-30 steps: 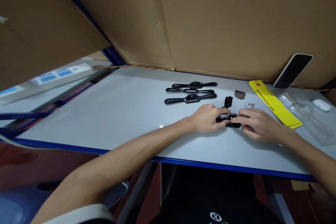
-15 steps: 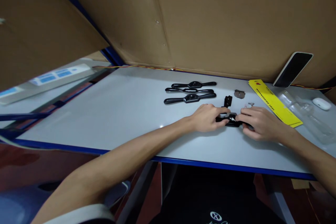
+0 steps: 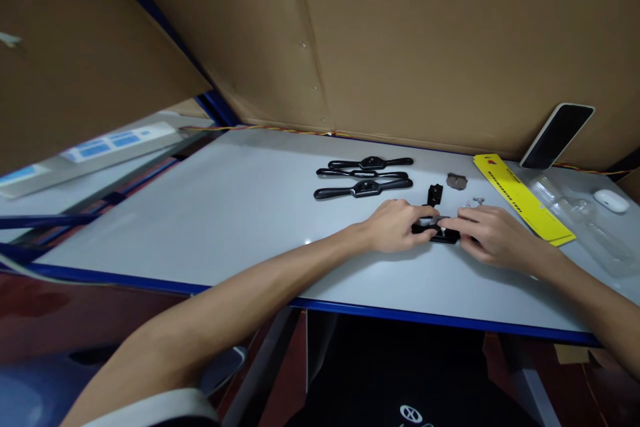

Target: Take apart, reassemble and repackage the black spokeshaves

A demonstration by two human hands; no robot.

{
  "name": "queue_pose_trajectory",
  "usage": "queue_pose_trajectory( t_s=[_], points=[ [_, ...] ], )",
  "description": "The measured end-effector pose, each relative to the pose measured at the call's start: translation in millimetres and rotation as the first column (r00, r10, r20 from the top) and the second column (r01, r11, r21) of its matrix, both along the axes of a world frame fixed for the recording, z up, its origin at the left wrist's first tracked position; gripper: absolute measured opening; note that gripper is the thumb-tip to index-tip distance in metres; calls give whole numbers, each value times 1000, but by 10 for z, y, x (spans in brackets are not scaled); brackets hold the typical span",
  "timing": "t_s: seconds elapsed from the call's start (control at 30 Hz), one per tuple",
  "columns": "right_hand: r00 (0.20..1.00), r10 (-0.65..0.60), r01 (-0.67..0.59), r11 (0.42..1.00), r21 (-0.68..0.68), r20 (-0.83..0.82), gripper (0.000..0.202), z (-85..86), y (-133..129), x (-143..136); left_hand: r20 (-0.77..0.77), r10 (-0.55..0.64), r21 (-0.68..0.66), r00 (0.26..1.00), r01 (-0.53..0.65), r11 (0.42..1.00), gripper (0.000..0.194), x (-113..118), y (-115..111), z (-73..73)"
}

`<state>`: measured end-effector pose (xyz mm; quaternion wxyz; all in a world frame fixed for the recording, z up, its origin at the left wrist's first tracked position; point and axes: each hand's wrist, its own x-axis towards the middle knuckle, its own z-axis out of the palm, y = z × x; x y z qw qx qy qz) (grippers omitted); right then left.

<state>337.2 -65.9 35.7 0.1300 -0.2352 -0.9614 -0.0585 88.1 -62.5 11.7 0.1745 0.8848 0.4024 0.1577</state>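
Black tool (image 3: 447, 239) on surface (image 3: 225, 227), between the hands, long axis roughly left-right. Left hand (image 3: 397, 225) nearer its left end, pinching it thumb to finger. Right hand (image 3: 493, 233) on its right, fingertips over the middle; can't tell if pinching or just touching. Black plate (image 3: 435, 194) just beyond, grey blade (image 3: 457, 181) farther out.

Black tool (image 3: 444, 237): partly hidden | power strip (image 3: 95, 152): cut off left

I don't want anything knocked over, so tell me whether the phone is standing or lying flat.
Standing, at a slant: the phone has its lower edge on the table, its top raised before the cardboard wall.
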Motion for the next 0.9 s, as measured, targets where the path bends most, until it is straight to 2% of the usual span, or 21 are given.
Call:
queue_pose_trajectory(
  t_s=[0.13, 0.33, 0.57, 0.67, 0.77, 0.9],
  points=[
    [999, -27, 26, 999, 25, 37, 28, 16, 13, 15, 6, -1, -8, 1000, 1, 1000, 49, 2, -4, 7],
    [995, 95, -94, 995, -36, 21, 31, 40, 1, 2, 23, -14, -22, 1000, 14, 1000, 48, -3, -10, 19],
    [994, 102, -101, 994, -43, 24, 33, 36, -18, 3, 22, -12, -15, 1000, 12, 1000, 49, -7, -4, 7],
    [995, 94, -94, 996, 7, -17, 27, 6, -17, -34, 24, -10, -20, 1000, 11, 1000, 49, -7, -4, 7],
    [997, 24, -17, 996, 84, -73, 22, -42, -9, -90, 15, 3, -14, 1000, -3, 1000, 49, -3, -11, 4],
    [998, -49, 54, 978, 203, -27, 28, -95, -12, -153, 2, 15, -8, 1000, -15, 1000, 49, 1, -23, -4]
  ],
)
